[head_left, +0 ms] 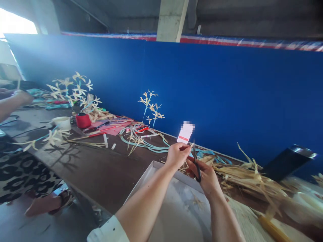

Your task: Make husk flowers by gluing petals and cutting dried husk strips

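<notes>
Over the far edge of a shallow white tray, my left hand pinches a small pale piece; its exact kind is too small to tell. My right hand is closed around the dark handles of a pair of scissors, whose blades point up beside the pale piece and the left fingertips. In the tray lies a faint, pale star-shaped flower. Dry corn husks are heaped right of my right hand. Behind my left hand a white card with a red band leans by the blue partition.
Husk flowers on blue stems stand at the back. Pale blue cords, a red thread spool and a white cup lie leftward. A black box-like object leans at right. Another person's hand is far left.
</notes>
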Demonstrator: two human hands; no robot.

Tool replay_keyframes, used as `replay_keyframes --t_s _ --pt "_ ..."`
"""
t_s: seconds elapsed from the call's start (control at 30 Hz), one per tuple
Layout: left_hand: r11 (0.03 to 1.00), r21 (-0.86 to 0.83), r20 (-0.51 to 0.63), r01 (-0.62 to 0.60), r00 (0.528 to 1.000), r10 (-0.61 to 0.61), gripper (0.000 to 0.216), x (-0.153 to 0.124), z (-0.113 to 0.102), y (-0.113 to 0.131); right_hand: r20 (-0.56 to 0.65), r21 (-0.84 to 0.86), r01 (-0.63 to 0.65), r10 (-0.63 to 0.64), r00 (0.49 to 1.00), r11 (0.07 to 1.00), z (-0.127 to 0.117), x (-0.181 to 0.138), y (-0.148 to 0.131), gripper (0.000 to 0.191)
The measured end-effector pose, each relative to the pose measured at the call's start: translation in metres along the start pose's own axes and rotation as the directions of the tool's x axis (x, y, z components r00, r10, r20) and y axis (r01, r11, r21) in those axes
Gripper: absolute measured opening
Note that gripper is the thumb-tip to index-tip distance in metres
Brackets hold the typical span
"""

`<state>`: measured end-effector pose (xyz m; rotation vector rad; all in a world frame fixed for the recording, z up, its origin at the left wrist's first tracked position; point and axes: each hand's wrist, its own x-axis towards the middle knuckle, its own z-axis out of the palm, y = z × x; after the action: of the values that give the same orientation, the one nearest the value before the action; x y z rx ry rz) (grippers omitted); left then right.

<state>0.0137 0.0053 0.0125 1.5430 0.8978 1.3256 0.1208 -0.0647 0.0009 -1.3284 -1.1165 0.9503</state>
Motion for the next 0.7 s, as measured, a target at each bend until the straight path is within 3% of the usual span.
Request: replay_keyframes --t_s 0.7 --pt "0.997 0.065 0.019 -0.033 0.999 0.032 0.022 -0.0022 -0.0018 0.0026 0.002 -0.048 0.020 -0.020 1.000 0.999 0.0005 -0.0004 -0.0039 0.053"
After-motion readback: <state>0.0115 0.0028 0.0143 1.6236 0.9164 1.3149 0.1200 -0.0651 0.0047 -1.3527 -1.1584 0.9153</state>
